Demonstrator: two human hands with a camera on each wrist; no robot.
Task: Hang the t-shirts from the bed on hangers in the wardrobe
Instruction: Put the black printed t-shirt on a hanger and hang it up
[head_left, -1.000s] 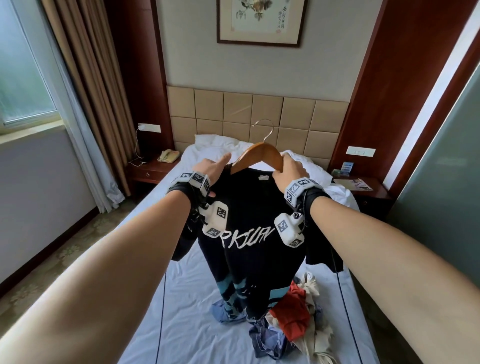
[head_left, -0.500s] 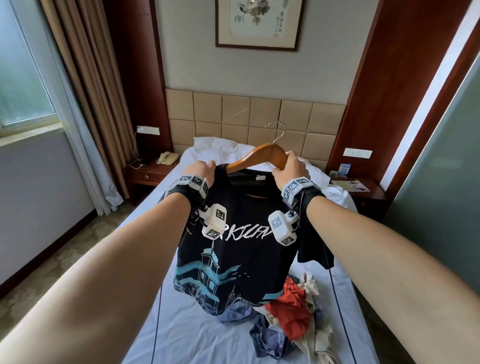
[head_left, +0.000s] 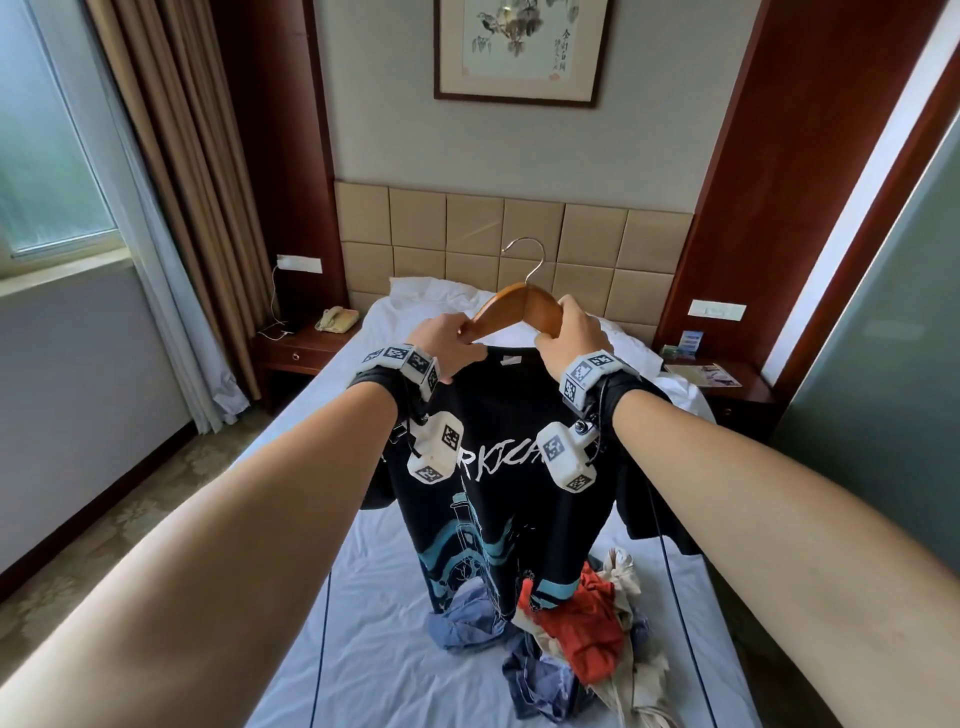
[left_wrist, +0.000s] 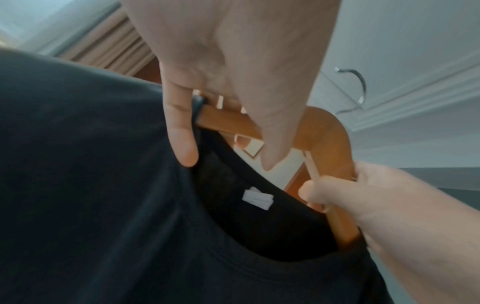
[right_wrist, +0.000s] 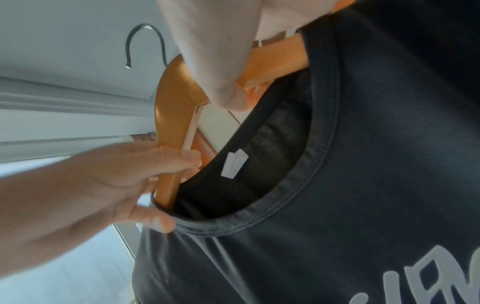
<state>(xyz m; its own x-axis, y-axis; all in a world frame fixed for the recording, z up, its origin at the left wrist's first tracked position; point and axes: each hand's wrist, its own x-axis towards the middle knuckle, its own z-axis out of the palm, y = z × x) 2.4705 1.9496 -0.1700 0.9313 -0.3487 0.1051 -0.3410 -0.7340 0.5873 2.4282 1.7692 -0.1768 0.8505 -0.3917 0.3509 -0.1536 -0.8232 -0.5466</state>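
While our forearms fill the lower corners of the head view, we hold a black t-shirt (head_left: 498, 483) up over the bed (head_left: 374, 623), its hem brushing the clothes pile (head_left: 566, 639) near the foot. Our left hand (head_left: 449, 343) pinches the collar against the left arm of the hanger (head_left: 519, 306); its fingers (left_wrist: 182, 131) curl over the fabric edge. Our right hand (head_left: 569, 338) grips the hanger's right arm, thumb and fingers wrapped round the wood. Both hanger ends are hidden inside the shirt, and the wrist cameras cover part of the chest lettering. The right sleeve hangs half behind our arm. Beyond stand a pillow (head_left: 441, 293), a phone (head_left: 337, 318) on the left nightstand, and a picture (head_left: 519, 49) cut off at the top. No wardrobe shows.
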